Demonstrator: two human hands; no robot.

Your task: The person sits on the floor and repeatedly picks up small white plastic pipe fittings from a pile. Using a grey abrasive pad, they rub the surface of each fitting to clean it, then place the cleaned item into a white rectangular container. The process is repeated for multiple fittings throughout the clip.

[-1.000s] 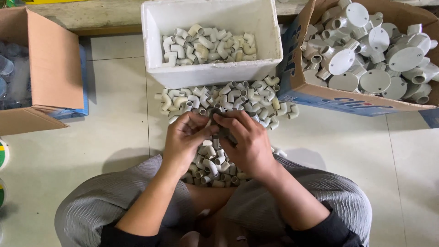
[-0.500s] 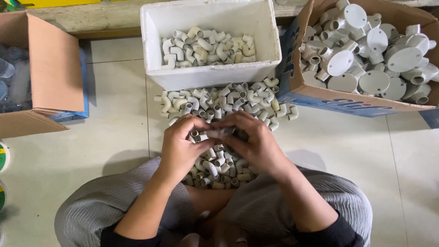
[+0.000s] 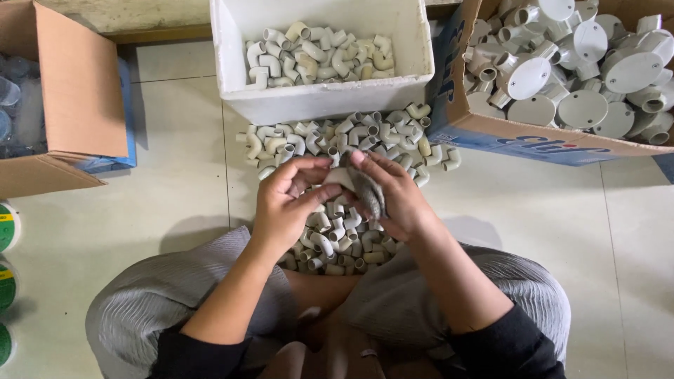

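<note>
I sit on the tiled floor with a heap of small cream pipe elbows in front of my knees. My left hand pinches one pipe elbow at its fingertips. Meeting it over the heap, my right hand holds a grey cloth pressed against that elbow. A white foam box behind the heap holds more of the same elbows.
A cardboard box at the right is full of round white junction fittings. Another cardboard box at the left holds clear plastic items. Rolls with green and yellow faces lie at the left edge.
Both hands have lifted slightly off the heap. The grey cloth in the right hand now shows against the elbow held by the left.
</note>
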